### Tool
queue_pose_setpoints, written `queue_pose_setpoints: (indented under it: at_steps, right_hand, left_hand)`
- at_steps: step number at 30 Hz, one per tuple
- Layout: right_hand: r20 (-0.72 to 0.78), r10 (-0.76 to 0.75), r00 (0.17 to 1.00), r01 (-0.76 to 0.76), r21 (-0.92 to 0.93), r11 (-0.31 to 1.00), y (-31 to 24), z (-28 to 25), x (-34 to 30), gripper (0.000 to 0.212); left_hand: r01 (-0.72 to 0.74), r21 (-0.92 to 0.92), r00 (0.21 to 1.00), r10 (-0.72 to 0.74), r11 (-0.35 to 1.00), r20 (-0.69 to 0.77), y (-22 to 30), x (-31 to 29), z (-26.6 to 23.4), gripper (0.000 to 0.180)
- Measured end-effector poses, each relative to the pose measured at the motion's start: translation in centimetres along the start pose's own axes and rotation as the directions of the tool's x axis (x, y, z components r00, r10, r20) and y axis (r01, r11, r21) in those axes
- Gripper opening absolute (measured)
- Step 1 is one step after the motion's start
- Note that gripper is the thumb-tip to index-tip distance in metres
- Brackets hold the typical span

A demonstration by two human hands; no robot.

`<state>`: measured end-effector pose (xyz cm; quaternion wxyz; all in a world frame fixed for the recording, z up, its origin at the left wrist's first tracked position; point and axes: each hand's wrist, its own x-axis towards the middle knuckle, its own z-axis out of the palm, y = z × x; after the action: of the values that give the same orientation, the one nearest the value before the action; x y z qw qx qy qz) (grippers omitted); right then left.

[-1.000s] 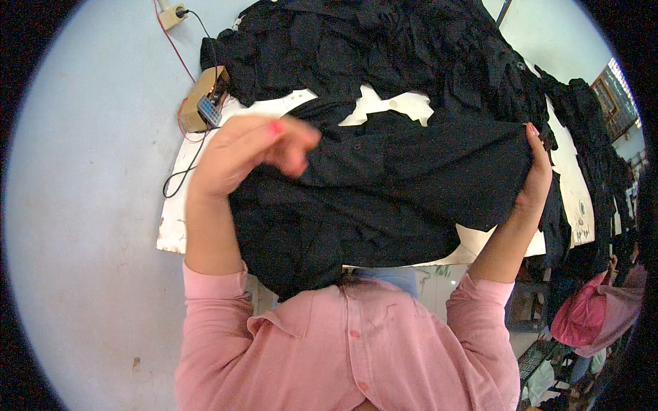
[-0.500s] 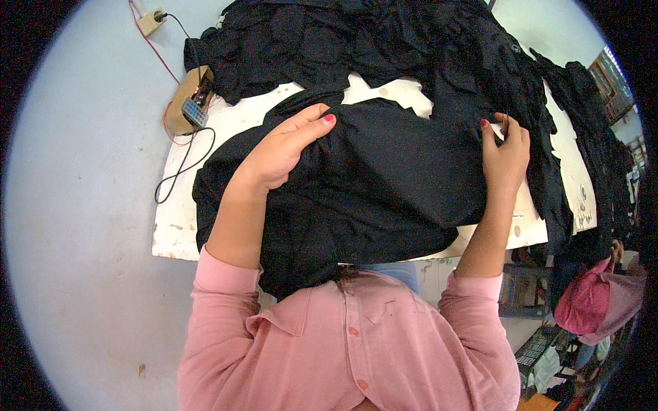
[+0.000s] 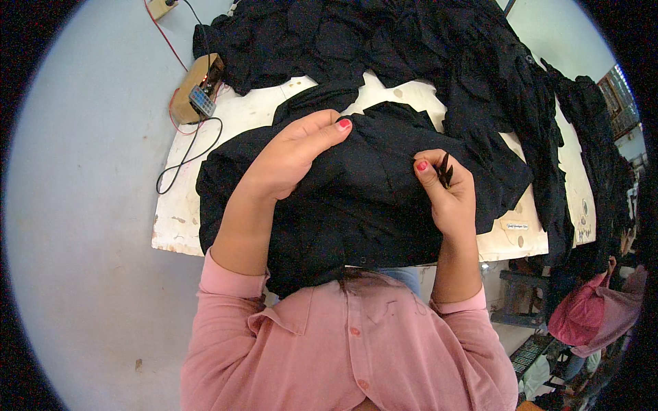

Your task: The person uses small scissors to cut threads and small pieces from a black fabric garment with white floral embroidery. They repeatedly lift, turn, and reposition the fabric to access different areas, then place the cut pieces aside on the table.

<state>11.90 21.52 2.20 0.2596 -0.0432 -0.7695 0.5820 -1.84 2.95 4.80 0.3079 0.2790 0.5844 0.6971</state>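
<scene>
A black garment lies spread over the near part of the table and hangs over its front edge. My left hand is closed on the garment's upper left part, pinching the cloth between thumb and fingers. Over the middle right of the same cloth, my right hand is closed, with thumb and forefinger pinched together at the fabric. Small black thread snips are tucked in that hand, their pointed ends showing between the fingers. Whether the fingertips also grip a thread or the cloth is too small to tell.
More black garments are heaped across the far side and right of the pale worn tabletop. A brown box with a small keypad and cables sits at the far left by the wall. Another person in pink is at the lower right.
My right hand has moved left and nearer, from the garment's right edge to its middle right. The garment's right part now lies loosely spread. My left hand keeps its pinch, barely shifted.
</scene>
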Motion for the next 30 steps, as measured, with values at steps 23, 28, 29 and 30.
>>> queue_pose_setpoints:
  at_steps: [23, 28, 29, 30]
  right_hand:
    - [-0.311, -0.079, 0.947, -0.033, -0.341, 0.939, 6.0, -13.5, -1.7, 0.032]
    - [-0.446, -0.39, 0.805, -0.173, -0.807, 0.565, 4.5, -14.2, 0.7, 0.034]
    - [-0.493, -0.39, 0.778, -0.149, -0.747, 0.648, 2.9, -11.8, 1.2, 0.036]
    - [-0.529, -0.2, 0.824, -0.024, -0.386, 0.922, 0.6, -7.8, 1.2, 0.047]
  left_hand:
    - [0.414, 0.894, 0.9, 0.069, 0.175, -0.43, -0.1, -9.0, -7.7, 0.059]
    - [-0.027, 0.888, 0.988, 0.145, 0.458, -0.045, -0.6, -9.0, -7.8, 0.035]
    - [-0.086, 0.899, 0.958, 0.285, 0.429, -0.044, -0.4, -8.5, -6.9, 0.036]
    - [-0.152, 0.907, 0.908, 0.417, 0.392, -0.027, -0.3, -7.7, -5.7, 0.037]
